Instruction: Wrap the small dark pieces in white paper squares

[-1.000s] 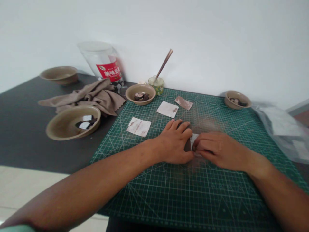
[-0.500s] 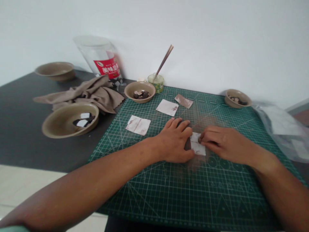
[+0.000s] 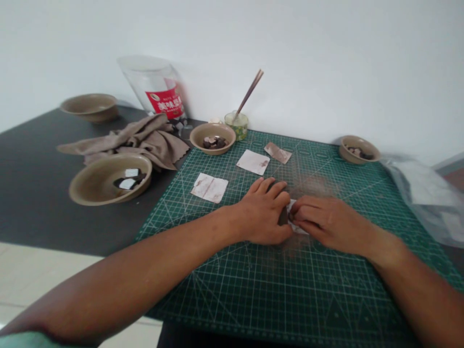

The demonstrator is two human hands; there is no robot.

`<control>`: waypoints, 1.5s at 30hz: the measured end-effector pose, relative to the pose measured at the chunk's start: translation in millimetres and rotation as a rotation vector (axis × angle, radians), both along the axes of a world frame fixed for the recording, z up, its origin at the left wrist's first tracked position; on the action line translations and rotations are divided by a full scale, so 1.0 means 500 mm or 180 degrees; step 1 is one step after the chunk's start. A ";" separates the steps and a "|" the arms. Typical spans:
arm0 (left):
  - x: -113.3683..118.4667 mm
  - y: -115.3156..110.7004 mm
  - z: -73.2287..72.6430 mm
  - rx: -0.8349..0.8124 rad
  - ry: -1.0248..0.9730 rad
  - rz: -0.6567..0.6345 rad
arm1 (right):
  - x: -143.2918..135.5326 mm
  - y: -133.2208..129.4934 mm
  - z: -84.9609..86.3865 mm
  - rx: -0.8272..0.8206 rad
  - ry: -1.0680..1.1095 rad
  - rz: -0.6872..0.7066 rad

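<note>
Near the middle of the green cutting mat (image 3: 300, 285), a small white paper square (image 3: 302, 228) with brown smudges lies mostly covered by my hands. My left hand (image 3: 266, 212) rests flat at its left edge, fingers spread. My right hand (image 3: 322, 220) is closed in a pinch over the paper; a small dark brown lump (image 3: 291, 217) shows at the fingertips, its kind unclear. Farther left lie a creased, stained white square (image 3: 209, 187) and another white square (image 3: 253, 162). Behind them is a brown-stained strip (image 3: 278, 152). Brown powder (image 3: 315, 186) smears the mat around my hands.
Bowls with dark pieces stand at the mat's back left (image 3: 213, 148) and back right (image 3: 355, 157); another bowl (image 3: 90, 193) sits left. A grey-brown cloth (image 3: 145, 140), plastic jar (image 3: 159, 92), glass cup with sticks (image 3: 237, 128), far-left bowl (image 3: 90, 113) and plastic bag (image 3: 420, 193) surround.
My right hand has slid left across the paper toward my left hand, covering more of it. My left hand stays in place on the mat. The view has shifted slightly.
</note>
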State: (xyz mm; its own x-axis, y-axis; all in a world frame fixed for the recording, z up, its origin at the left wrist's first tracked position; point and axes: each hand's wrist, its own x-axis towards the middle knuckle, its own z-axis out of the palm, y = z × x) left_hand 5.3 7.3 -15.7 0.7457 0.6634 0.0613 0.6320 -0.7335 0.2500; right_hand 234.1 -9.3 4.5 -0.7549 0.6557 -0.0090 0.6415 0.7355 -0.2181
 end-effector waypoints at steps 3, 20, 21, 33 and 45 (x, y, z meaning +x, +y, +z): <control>0.000 0.001 -0.002 -0.0015 -0.0020 0.0011 | 0.009 0.009 0.000 0.0307 -0.0150 -0.0391; 0.000 0.002 -0.003 -0.0088 -0.0014 -0.0009 | 0.001 -0.004 0.006 -0.0172 0.0040 -0.0218; 0.000 0.002 -0.004 -0.0058 -0.0015 -0.0005 | -0.001 -0.002 0.003 -0.0031 0.0050 -0.0326; -0.001 0.004 -0.001 -0.0118 -0.0010 0.0002 | -0.003 -0.002 0.002 0.0150 -0.0027 -0.0474; 0.000 0.004 0.000 -0.0128 -0.0016 0.0016 | 0.006 0.004 0.009 0.0378 -0.0256 -0.0676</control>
State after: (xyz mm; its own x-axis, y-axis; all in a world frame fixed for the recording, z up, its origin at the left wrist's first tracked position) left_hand 5.3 9.3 -15.8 0.7422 0.6691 0.0381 0.6343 -0.7196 0.2824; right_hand 237.3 -7.4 8.8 -0.6002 0.7995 0.0230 0.7960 0.5999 -0.0804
